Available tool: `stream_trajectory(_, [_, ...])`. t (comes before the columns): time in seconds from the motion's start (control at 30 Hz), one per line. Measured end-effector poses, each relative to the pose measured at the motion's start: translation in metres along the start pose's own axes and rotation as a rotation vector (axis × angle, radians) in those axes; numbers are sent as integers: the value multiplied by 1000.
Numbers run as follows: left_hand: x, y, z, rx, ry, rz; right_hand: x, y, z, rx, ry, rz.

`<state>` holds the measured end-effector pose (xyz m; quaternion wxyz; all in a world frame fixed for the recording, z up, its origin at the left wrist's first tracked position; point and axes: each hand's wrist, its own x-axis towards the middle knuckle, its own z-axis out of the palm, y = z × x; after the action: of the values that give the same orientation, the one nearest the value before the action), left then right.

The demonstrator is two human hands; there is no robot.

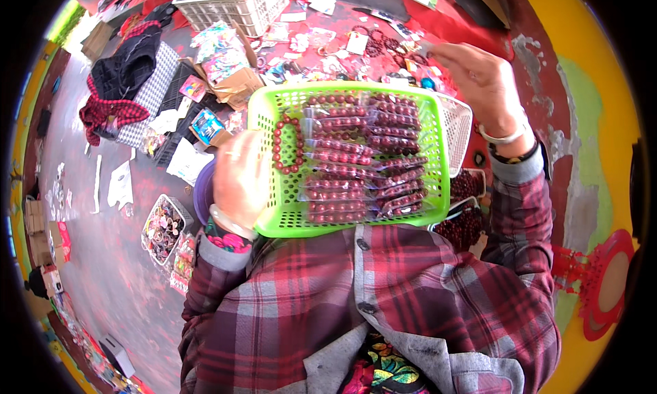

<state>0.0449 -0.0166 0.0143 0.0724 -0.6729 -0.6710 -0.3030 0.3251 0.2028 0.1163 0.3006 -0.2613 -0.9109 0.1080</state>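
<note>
A bright green plastic basket [438,141] lies in front of my chest. Inside it, dark red bead bracelets in clear bags [339,172] are stacked in two columns. One loose dark red bead bracelet [277,148] rests along the basket's left side. My left hand [239,178] is at the basket's left rim beside that bracelet; motion blurs its fingers. Beyond the basket's far right corner, my right hand [479,79] is raised over the table, fingers bent and drawn together. Whatever is at its fingertips is too faint to make out.
Loose bracelets and small trinkets [373,45] cover the red table behind the basket. A white basket [457,130] stands at the right, with dark red beads [460,226] below it. To the left are a cardboard box of packets [236,83], a purple bowl [204,189] and a trinket basket [164,230].
</note>
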Motion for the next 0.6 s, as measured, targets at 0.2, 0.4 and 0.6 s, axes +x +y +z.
stream_trajectory(0.2, [-17,-25,23,-871,-150,-562,-172,114,-50,90,318,813])
stream_trajectory(0.4, [-23,-42,29,-712,-227,-508,-430,175,-41,-86,309,1336])
stream_trajectory(0.6, [-24,-48,39,-716,-218,-509,-615,165,38,-810,-543,1432])
